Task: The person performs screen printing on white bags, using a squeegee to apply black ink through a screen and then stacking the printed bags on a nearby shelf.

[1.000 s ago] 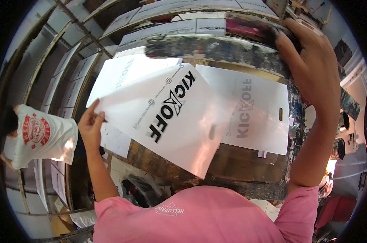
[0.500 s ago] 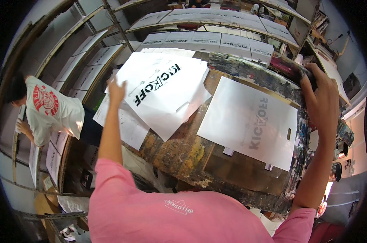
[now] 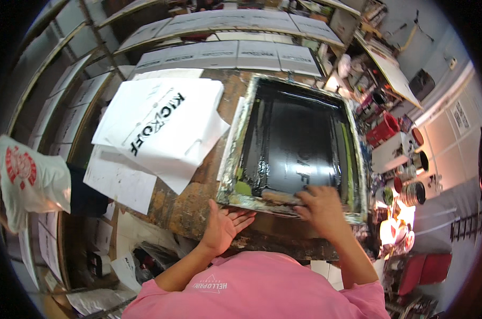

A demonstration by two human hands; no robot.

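A screen printing frame (image 3: 231,173) lies flat on the worktable, its mesh (image 3: 299,130) coated with wet black ink and dark lettering faintly showing. At its near end, inside the rim, my right hand (image 3: 322,208) grips the wooden handle of a squeegee (image 3: 278,198). My left hand (image 3: 225,226) is open beside the near left corner, palm turned up and fingers stretched toward the rim; whether they touch it I cannot tell. Under the frame, only the left edge of a white bag (image 3: 231,139) peeks out. To the left lies a pile of printed white bags (image 3: 161,114).
Racks with printed white bags (image 3: 214,55) stand behind and along the left. At the far left a person in a white shirt (image 3: 36,173) stands by the racks. Ink cans and tubs (image 3: 382,130) crowd the right side. The stained worktable (image 3: 180,210) shows between pile and frame.
The screen frame has come down over the white bag. My right hand has moved from the far right to the squeegee, my left from the pile to the frame's near corner. The view has shifted right.
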